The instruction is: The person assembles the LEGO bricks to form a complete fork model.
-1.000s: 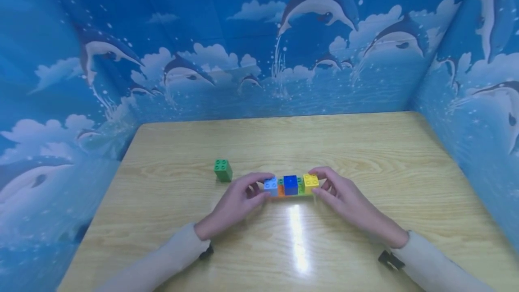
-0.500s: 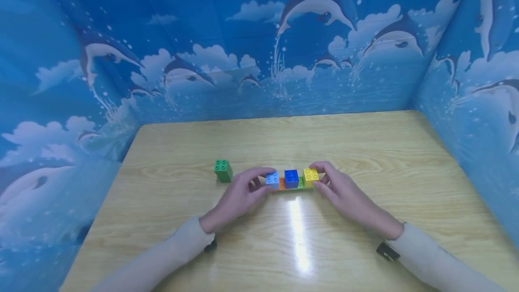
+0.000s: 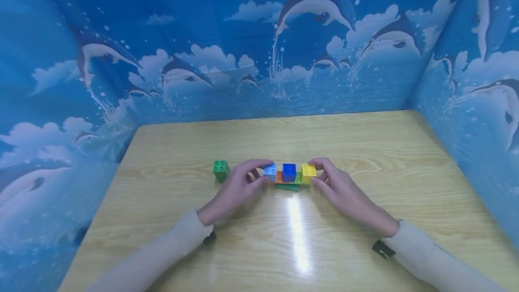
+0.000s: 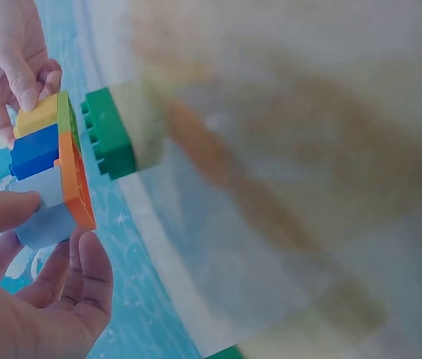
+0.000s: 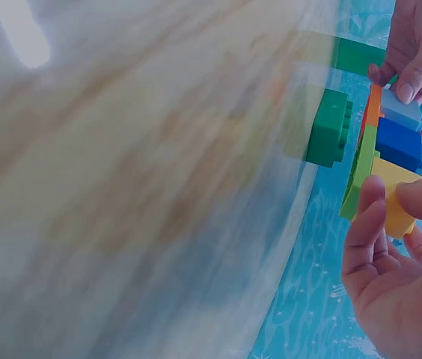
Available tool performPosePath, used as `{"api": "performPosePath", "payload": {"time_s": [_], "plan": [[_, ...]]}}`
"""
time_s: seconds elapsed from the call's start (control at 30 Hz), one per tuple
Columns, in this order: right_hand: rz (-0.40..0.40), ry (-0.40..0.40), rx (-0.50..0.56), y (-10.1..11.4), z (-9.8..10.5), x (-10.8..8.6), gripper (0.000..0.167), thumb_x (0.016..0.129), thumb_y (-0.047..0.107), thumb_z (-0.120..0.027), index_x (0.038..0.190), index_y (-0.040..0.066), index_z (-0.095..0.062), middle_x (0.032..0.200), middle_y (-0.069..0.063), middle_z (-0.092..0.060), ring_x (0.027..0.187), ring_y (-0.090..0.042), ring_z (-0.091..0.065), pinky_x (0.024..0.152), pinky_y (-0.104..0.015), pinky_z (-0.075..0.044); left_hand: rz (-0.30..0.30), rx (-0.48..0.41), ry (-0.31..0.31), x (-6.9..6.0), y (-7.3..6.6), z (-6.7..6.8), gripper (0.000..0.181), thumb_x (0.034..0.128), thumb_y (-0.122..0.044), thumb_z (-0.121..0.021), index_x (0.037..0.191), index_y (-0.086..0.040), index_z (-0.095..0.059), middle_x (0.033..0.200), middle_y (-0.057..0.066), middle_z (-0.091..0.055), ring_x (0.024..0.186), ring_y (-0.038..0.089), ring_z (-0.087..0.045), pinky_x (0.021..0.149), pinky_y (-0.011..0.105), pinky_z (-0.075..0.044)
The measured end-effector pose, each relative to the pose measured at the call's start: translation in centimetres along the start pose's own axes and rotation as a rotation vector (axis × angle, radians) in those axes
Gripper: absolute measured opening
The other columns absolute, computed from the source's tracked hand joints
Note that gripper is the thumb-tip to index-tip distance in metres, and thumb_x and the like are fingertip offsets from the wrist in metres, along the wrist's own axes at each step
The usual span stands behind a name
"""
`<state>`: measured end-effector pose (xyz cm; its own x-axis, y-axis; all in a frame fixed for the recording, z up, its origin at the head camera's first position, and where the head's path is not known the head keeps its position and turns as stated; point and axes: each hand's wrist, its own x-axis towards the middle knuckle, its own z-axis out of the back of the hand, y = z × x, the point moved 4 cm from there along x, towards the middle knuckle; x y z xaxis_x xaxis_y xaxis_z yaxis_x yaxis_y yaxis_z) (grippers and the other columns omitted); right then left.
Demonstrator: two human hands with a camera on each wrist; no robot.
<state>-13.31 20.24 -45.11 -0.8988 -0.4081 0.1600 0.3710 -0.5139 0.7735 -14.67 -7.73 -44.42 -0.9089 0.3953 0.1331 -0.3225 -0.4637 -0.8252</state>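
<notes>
Light blue plastic is what my left hand (image 3: 243,184) has right now: thumb and fingers pinching the light blue brick (image 3: 270,172) by its sides. My right hand (image 3: 338,188) has the same kind of grip on the yellow brick (image 3: 308,173) at the other end, and a dark blue brick (image 3: 289,172) sits between the two. All three are plugged onto an orange base piece (image 4: 77,179) and a lime base piece (image 5: 358,176), with the dark blue one across the seam. So it's one long row held up off the wood-look tabletop (image 3: 348,139), roughly midway between the left and right edges, with the far edge well beyond it. Just under the row there's a low green brick (image 5: 328,127), studs up, and the wrist views show a gap, so they aren't touching. A taller green block (image 3: 220,170) stands on the tabletop over toward the left edge, right by my left hand. Dolphin-print backdrop (image 3: 202,98) all along the far edge, btw.
</notes>
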Motion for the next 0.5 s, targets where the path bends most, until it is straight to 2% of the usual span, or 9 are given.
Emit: {"api": "performPosePath", "payload": {"time_s": [0.1, 0.3, 0.5], "plan": [[-0.007, -0.015, 0.007, 0.04, -0.15, -0.02, 0.045, 0.106, 0.004, -0.07, 0.148, 0.005, -0.052, 0.127, -0.012, -0.069, 0.09, -0.017, -0.069, 0.072, -0.031, -0.062, -0.026, 0.008, 0.011, 0.57, -0.12, 0.25, 0.047, 0.1005, -0.002, -0.078, 0.144, -0.018, -0.07, 0.132, -0.003, -0.072, 0.099, 0.013, -0.068, 0.08, 0.032, -0.063], [-0.058, -0.005, -0.002, 0.06, -0.38, -0.34, 0.045, 0.106, 0.007, -0.072, 0.148, 0.007, -0.053, 0.13, -0.01, -0.069, 0.093, -0.015, -0.069, 0.075, -0.031, -0.062, -0.005, 0.033, 0.029, 0.78, 0.27, 0.03, 0.048, 0.0982, 0.0, -0.08, 0.143, -0.017, -0.071, 0.132, -0.001, -0.074, 0.097, 0.012, -0.069, 0.082, 0.03, -0.062], [-0.045, -0.005, -0.034, 0.19, -0.5, -0.56, 0.043, 0.103, 0.006, -0.076, 0.141, 0.009, -0.057, 0.129, -0.008, -0.071, 0.093, -0.011, -0.069, 0.076, -0.03, -0.062, 0.03, 0.034, 0.026, 0.49, 0.69, -0.19, 0.05, 0.098, 0.001, -0.079, 0.142, -0.021, -0.072, 0.131, -0.003, -0.073, 0.097, 0.014, -0.07, 0.082, 0.03, -0.062]]}}
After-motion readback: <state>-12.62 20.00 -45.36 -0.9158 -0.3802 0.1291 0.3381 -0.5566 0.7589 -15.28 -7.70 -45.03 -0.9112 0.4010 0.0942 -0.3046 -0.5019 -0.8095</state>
